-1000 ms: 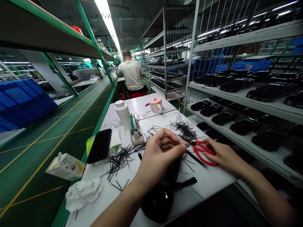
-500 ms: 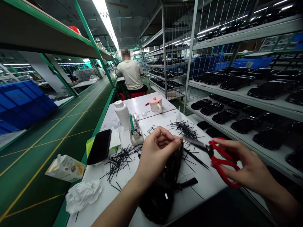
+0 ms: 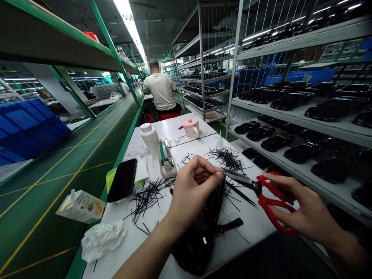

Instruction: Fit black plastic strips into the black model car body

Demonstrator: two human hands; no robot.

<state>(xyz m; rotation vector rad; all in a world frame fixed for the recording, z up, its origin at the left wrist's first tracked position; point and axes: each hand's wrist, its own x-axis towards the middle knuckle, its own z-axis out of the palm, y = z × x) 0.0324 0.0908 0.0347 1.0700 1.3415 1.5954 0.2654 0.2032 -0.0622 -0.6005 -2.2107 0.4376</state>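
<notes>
My left hand [image 3: 193, 186] is closed in a pinch above a glossy black model car body [image 3: 194, 248]; what lies between thumb and forefinger is too small to make out. Fingers and thumb of my right hand [image 3: 305, 205] are in the handles of red scissors [image 3: 273, 201]. The scissor blades point left, their tips at my left fingertips. Thin black strips lie in one pile [image 3: 149, 197] left of my left hand and another [image 3: 229, 159] beyond it. Black tweezers [image 3: 242, 195] rest under the scissors, and a dark flat piece [image 3: 231, 225] lies beside the car body.
On the table [image 3: 250, 232] are a white bottle [image 3: 149, 137], a pink-lidded mug [image 3: 191, 128], a tool tray [image 3: 168, 170], a phone [image 3: 122, 180], crumpled tissue [image 3: 103, 238] and a carton [image 3: 83, 207]. A rack [image 3: 302, 110] of black cars stands right. A person [image 3: 159, 89] sits ahead.
The scissors have tilted slightly, and their blades now show more clearly at my left fingertips. My right hand has shifted a little; my left hand has barely moved.
</notes>
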